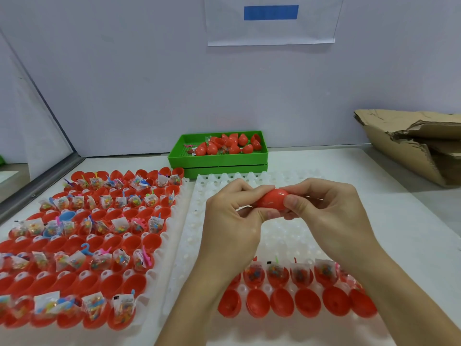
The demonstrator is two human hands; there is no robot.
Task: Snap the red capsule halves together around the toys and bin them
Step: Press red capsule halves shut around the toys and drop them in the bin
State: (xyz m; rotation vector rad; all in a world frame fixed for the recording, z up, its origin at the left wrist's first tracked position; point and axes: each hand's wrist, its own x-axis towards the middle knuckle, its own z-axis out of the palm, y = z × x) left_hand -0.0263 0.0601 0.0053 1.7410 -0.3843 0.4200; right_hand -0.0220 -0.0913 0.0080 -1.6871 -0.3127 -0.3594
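White table (pixel 389 196), pale wall (pixel 149 83), left hand (pixel 232 216) and right hand (pixel 326 211) gripping seemingly closed red capsule (pixel 272 199)

Glossy red plastic capsule (pixel 272 199), translucent white plastic tray (pixel 287 236), matt green plastic bin (pixel 217 159), rough torn cardboard (pixel 409 143).

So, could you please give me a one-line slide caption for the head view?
Both hands press a red capsule shut above white trays, green bin behind.

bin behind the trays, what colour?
Green bin, seen in the head view, with red capsules inside.
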